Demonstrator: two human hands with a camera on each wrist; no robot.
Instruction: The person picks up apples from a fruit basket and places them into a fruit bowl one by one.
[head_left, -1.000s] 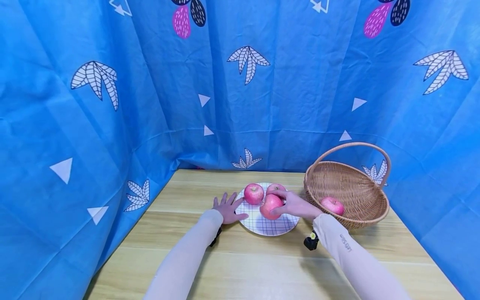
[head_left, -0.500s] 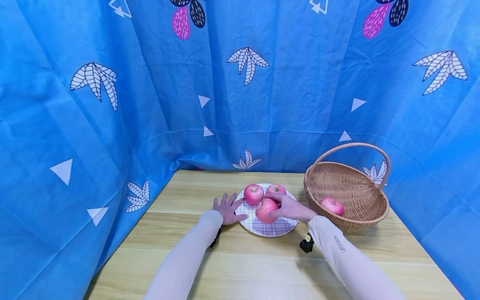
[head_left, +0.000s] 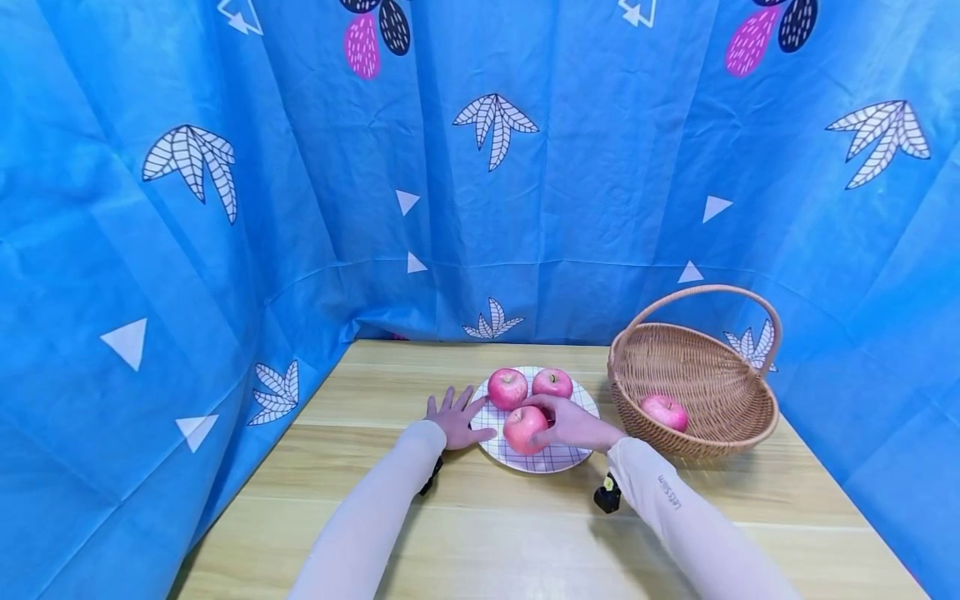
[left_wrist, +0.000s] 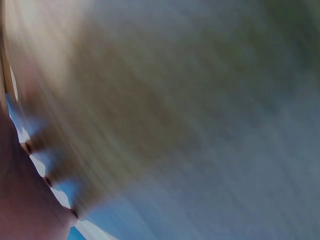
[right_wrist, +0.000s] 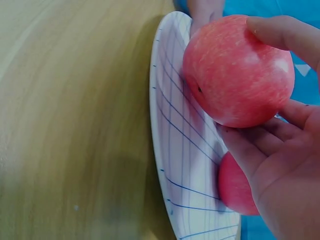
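My right hand (head_left: pixel 573 425) grips a pink-red apple (head_left: pixel 524 430) low over the near part of a white plate (head_left: pixel 555 460) with a blue grid. The right wrist view shows thumb and fingers on opposite sides of this apple (right_wrist: pixel 237 72). Two more apples sit at the plate's back, a left one (head_left: pixel 507 388) and a right one (head_left: pixel 552 382). Fingers spread, my left hand (head_left: pixel 453 419) lies at the plate's left rim, thumb and fingertips reaching it. In the left wrist view only part of that hand (left_wrist: pixel 30 200) shows, with blurred wood filling the rest.
A wicker basket (head_left: pixel 697 367) with a tall handle stands tilted at the right of the wooden table (head_left: pixel 495 533), holding one apple (head_left: pixel 664 412). A blue patterned curtain (head_left: pixel 480 208) hangs behind the table and along both sides.
My right hand has carried the apple left and slightly toward me over the plate, so the back right apple now shows fully. My left hand has stayed at the rim.
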